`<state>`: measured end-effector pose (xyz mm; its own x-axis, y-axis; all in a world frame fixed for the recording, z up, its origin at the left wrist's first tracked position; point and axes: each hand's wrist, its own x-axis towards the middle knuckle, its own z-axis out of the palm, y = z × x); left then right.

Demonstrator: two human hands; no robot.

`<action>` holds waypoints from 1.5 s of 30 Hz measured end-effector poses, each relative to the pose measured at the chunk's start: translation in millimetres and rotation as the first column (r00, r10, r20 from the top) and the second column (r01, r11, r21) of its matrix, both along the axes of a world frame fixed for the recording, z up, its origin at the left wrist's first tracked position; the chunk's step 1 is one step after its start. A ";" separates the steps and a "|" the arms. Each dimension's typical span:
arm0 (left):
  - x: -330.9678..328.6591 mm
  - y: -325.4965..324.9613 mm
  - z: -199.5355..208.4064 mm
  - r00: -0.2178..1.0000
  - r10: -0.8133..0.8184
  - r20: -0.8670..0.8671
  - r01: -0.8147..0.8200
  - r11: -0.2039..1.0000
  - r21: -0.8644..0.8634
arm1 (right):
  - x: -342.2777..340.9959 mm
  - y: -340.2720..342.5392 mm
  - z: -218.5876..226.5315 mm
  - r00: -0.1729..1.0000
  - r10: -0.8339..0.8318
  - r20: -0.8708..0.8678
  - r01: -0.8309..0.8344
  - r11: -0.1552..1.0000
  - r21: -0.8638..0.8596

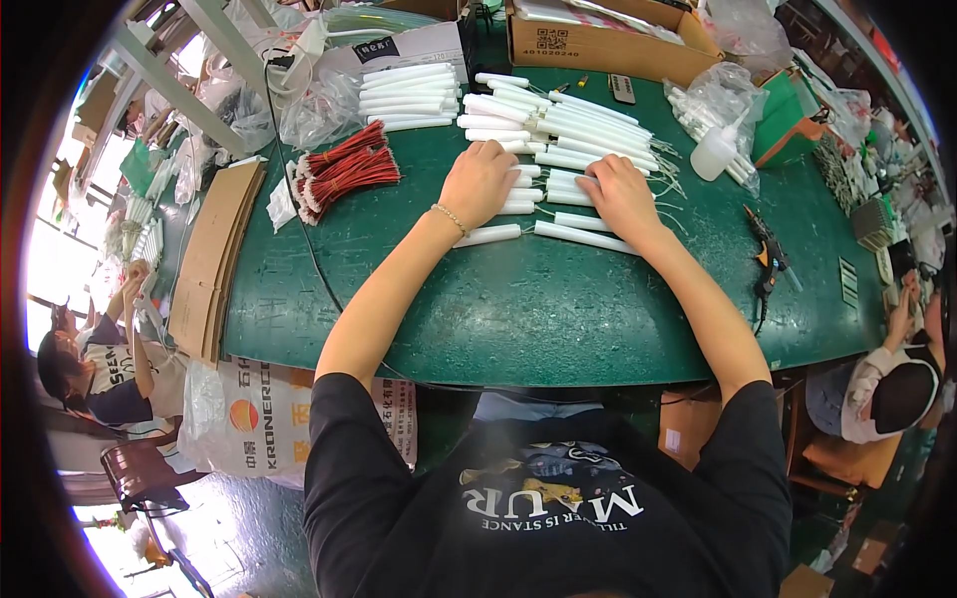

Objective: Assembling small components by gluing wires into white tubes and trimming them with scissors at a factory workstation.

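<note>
Two side-by-side rows of white candle-shaped tubes lie on the green table, with thin pale wires at several of their ends. My left hand is curled over tubes in the left row, its fingers bent against them. On the right row, my right hand bends its fingers and thumb around the tubes; its fingertips partly show. Both hands hide parts of the tubes beneath them. A separate stack of white tubes lies farther left, beside a bundle of red wires with white ends.
Cardboard boxes line the far edge. A white squeeze bottle and a glue gun are at right. Folded cardboard stands at the left edge, near a black cable. Other people sit at both sides.
</note>
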<state>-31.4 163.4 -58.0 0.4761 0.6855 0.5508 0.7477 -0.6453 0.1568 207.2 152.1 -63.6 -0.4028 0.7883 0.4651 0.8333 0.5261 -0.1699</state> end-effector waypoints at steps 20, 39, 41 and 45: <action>-16.5 6.8 -6.5 0.939 0.317 0.136 -0.281 0.931 -0.233 | 10.5 13.3 0.3 0.998 0.027 -0.056 -0.018 0.989 0.148; -10.5 7.9 -2.8 0.992 0.046 0.118 0.000 0.930 -0.366 | 9.5 5.5 7.7 0.974 0.072 -0.216 -0.109 0.980 -0.165; -11.9 3.1 3.4 0.985 0.099 0.138 -0.009 0.843 -0.537 | 12.0 -0.9 10.8 0.969 0.079 -0.236 -0.130 0.969 -0.210; -12.0 -7.9 6.3 0.995 0.005 0.095 0.036 0.906 -0.421 | 15.7 -7.5 14.0 0.961 0.105 -0.254 -0.178 0.943 -0.281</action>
